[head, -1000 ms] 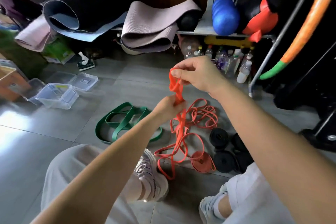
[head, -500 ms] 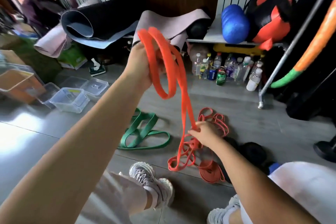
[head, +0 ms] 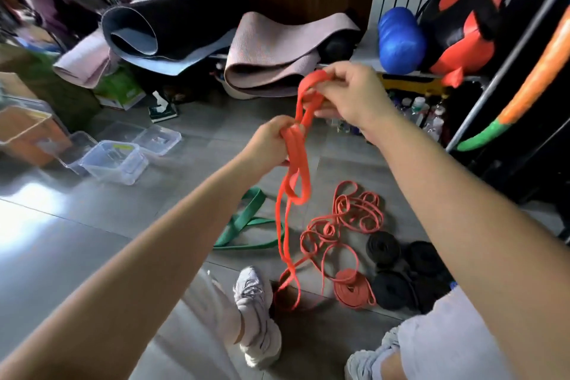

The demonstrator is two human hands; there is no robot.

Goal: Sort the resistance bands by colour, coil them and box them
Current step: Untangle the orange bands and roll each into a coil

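A long orange resistance band [head: 293,182] hangs in loops between both hands, its tail reaching the floor by my shoe. My left hand [head: 271,142] grips a bundle of its loops at mid-height. My right hand [head: 354,95] pinches the band's upper end, higher and to the right. Thin orange bands [head: 348,219] lie tangled on the floor, with one coiled orange band [head: 350,284] beside them. Several black coiled bands [head: 394,268] sit to the right. A green band [head: 246,225] lies loose on the floor to the left.
Clear plastic boxes [head: 114,160] and a lid [head: 157,139] stand on the floor at left, next to an orange crate [head: 27,133]. Rolled mats [head: 277,55] lie on a low shelf behind. Bottles [head: 428,114] and a metal rack [head: 499,71] are at right. My shoes [head: 256,311] are below.
My left hand has come down from high on the left to mid-height with the loops. My right hand has risen from the floor pile and now pinches the band's top end.
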